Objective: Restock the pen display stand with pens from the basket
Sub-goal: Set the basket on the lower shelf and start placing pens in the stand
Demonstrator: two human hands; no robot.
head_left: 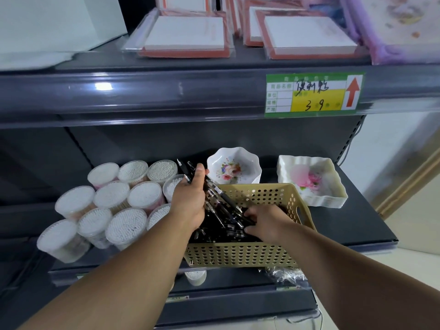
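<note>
Tubs of cotton swabs (114, 210) crowd the left of the lower shelf (357, 222). At the back stand a scalloped flowered dish (234, 167) and a stack of square flowered dishes (312, 179). Above, wrapped notepads (188, 34) lie over a green price tag (314, 92).

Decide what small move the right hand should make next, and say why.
Probably lift the right hand with a pen or two from the basket and add them to the bunch in the left hand: its fingers are among the loose pens, and the bunch hangs close above.
</note>
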